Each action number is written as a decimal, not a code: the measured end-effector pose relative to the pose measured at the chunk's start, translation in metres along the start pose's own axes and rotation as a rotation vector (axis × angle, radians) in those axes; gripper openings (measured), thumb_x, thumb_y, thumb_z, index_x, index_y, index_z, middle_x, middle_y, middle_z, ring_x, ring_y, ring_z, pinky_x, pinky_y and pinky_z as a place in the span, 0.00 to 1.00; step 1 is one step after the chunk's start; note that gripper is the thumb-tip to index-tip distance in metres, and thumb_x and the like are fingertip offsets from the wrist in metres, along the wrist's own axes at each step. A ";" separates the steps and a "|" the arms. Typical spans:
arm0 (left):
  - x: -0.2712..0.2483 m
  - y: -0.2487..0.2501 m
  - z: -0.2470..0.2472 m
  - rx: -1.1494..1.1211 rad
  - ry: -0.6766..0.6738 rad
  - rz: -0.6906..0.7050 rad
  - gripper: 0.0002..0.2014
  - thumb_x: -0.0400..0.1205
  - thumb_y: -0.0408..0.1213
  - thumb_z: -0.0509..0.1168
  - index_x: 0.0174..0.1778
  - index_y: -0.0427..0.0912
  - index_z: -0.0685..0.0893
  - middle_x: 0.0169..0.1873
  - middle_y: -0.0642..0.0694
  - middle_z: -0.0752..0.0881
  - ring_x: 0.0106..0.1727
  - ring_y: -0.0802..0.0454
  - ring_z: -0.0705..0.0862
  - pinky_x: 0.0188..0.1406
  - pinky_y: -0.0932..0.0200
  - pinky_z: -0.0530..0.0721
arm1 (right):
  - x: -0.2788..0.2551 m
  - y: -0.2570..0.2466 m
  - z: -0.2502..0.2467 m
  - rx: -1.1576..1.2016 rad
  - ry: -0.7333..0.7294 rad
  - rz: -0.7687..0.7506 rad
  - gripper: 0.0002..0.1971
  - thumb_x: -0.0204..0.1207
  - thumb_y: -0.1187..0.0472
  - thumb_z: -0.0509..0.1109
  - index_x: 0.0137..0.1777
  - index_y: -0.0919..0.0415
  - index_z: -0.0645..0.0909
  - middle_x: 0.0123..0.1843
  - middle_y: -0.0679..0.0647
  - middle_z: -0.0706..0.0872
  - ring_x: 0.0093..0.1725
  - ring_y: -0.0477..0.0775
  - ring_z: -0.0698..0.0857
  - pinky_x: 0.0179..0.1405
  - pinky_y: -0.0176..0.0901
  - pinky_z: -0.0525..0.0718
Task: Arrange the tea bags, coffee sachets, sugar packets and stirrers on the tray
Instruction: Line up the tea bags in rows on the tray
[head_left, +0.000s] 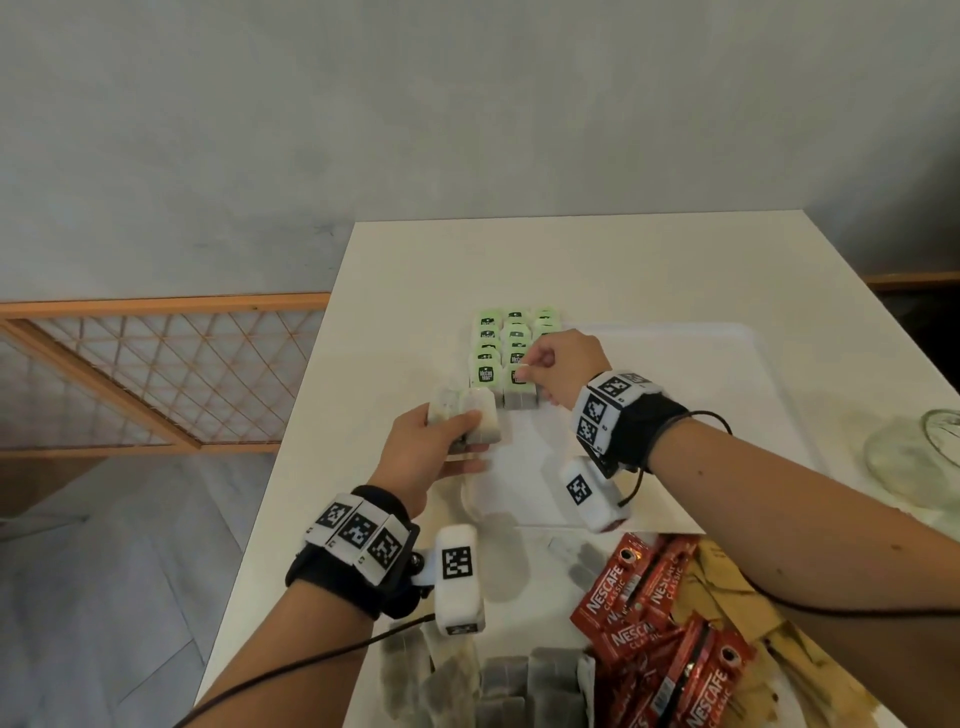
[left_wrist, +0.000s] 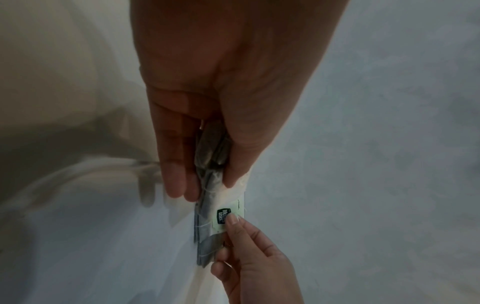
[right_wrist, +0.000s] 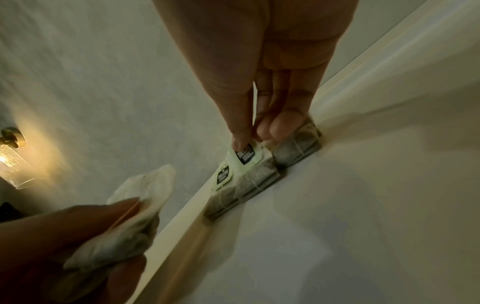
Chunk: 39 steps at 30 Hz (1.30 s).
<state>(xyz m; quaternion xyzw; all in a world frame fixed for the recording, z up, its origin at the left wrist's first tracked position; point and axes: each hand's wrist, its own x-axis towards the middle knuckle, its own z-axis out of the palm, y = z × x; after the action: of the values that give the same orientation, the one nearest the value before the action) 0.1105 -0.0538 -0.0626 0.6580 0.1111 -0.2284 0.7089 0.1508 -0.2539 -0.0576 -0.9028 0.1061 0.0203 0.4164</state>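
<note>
Tea bags with green tags stand in three rows at the far left corner of the white tray. My right hand pinches the green tag of the nearest tea bag in the middle row, thumb and forefinger closed on it. My left hand hovers just left of the tray's corner and grips a small stack of tea bags between thumb and fingers. In the left wrist view those held tea bags point toward the green tag.
Red Nescafe sachets, brown sugar packets and loose tea bags lie heaped at the table's near edge. A glass jar stands at the right. The table's left edge drops beside a wooden lattice screen.
</note>
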 end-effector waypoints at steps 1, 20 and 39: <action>0.000 0.000 0.000 -0.002 -0.001 0.000 0.13 0.82 0.32 0.70 0.60 0.31 0.84 0.46 0.33 0.91 0.43 0.41 0.92 0.45 0.44 0.92 | 0.000 0.001 0.001 -0.011 0.008 0.000 0.08 0.69 0.58 0.80 0.46 0.56 0.88 0.38 0.50 0.84 0.42 0.53 0.84 0.50 0.55 0.88; -0.025 0.006 0.035 0.162 0.123 0.236 0.04 0.78 0.34 0.74 0.46 0.37 0.90 0.36 0.41 0.91 0.37 0.51 0.91 0.35 0.56 0.90 | -0.069 -0.004 -0.018 0.095 0.141 -0.124 0.08 0.76 0.55 0.74 0.39 0.58 0.83 0.35 0.49 0.88 0.39 0.51 0.87 0.48 0.45 0.85; -0.026 0.017 0.044 0.244 -0.037 0.191 0.03 0.80 0.30 0.71 0.43 0.34 0.89 0.36 0.39 0.87 0.35 0.51 0.87 0.37 0.54 0.91 | -0.080 0.000 -0.019 0.239 0.034 -0.149 0.05 0.78 0.60 0.72 0.52 0.55 0.86 0.45 0.52 0.88 0.33 0.45 0.85 0.33 0.33 0.82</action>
<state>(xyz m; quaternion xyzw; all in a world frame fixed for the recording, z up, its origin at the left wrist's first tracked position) 0.0898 -0.0921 -0.0311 0.7426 0.0062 -0.1836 0.6440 0.0721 -0.2539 -0.0354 -0.8523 0.0475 -0.0388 0.5195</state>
